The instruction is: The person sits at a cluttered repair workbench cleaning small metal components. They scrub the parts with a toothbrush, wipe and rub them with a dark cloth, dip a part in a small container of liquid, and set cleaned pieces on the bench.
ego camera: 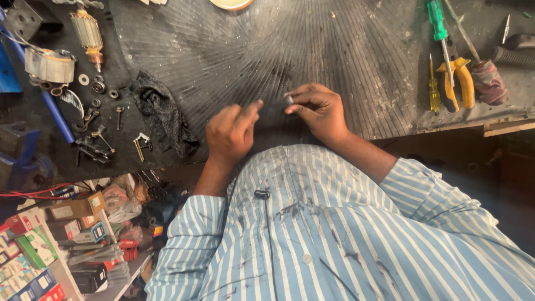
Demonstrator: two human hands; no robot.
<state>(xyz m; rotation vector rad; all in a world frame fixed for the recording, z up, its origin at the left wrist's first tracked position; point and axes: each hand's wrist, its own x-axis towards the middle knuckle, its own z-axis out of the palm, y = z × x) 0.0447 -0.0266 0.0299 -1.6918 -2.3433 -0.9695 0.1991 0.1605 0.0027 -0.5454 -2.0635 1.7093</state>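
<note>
Head view: right hand (319, 111) pinched a small metal part (288, 99) over the ribbed mat (312, 50); left hand (229, 134) curled loosely, apparently empty, close alongside to assist

We see a matt, ribbed rubber mat (290, 50) on the tabletop, a rough black cloth rag (164, 114), glossy yellow plastic plier handles (458, 83), and dull metal screws (140, 146).

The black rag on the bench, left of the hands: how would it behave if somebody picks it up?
The black rag lies crumpled and folded, so it would probably hang limp. It looks thin, so likely light. Being cloth, it should not roll.
</note>
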